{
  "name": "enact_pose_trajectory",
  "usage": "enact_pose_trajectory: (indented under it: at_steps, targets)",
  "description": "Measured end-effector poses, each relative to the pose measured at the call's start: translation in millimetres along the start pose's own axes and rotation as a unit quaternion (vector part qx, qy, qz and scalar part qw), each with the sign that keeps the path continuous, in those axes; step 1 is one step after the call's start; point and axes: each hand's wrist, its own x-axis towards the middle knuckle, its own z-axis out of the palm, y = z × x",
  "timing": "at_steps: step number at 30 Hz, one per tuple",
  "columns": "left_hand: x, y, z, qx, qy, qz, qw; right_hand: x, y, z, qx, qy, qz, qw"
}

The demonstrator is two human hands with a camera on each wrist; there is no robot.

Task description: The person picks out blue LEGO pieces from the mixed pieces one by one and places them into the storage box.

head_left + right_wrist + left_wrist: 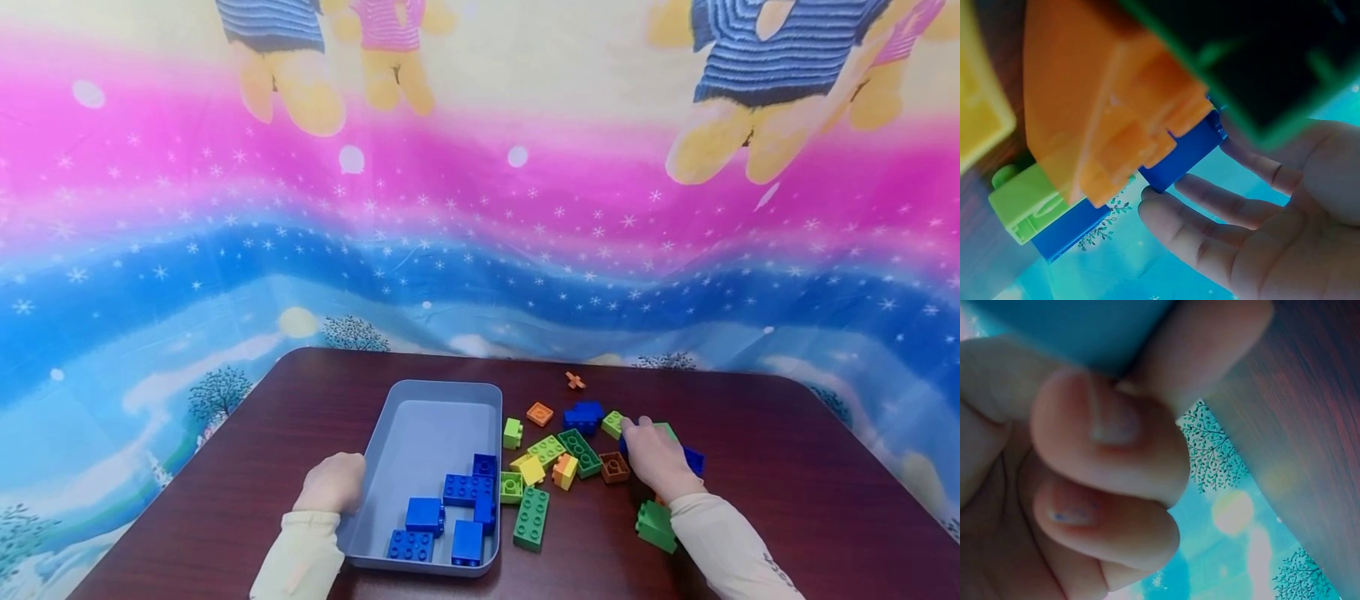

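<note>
A grey-blue tray lies on the table with several blue bricks in its near right part. My left hand grips the tray's left rim; in the left wrist view its fingers curl at the blurred rim. Among loose bricks right of the tray, my right hand reaches down beside a blue brick. In the right wrist view its fingers stretch out, fairly straight, close to that brick. A dark green brick and an orange brick stand nearer that camera, and the green one hides the thumb.
Between tray and right hand lie yellow, lime, green, brown and orange bricks. Another blue piece is farther back. A green brick sits by the right sleeve. A patterned cloth hangs behind the table.
</note>
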Motion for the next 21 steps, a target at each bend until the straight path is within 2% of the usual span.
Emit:
enact_pose_trajectory:
  at_steps: [6,14,21]
  targets:
    - [-0.7,0.2,-0.5,-0.001,0.000,0.001,1.0000,0.5,3.3,-0.6,0.006,-0.009,-0.005,0.9999]
    - [-0.6,0.5,-1.1,0.000,0.002,0.001,1.0000,1.6,6.8,-7.0,0.052,-0.026,0.010,0.9983]
    - [-0.7,0.3,-0.3,-0.003,-0.001,0.003,1.0000,1.1,8.1,-4.7,0.054,-0.037,0.011,0.9978]
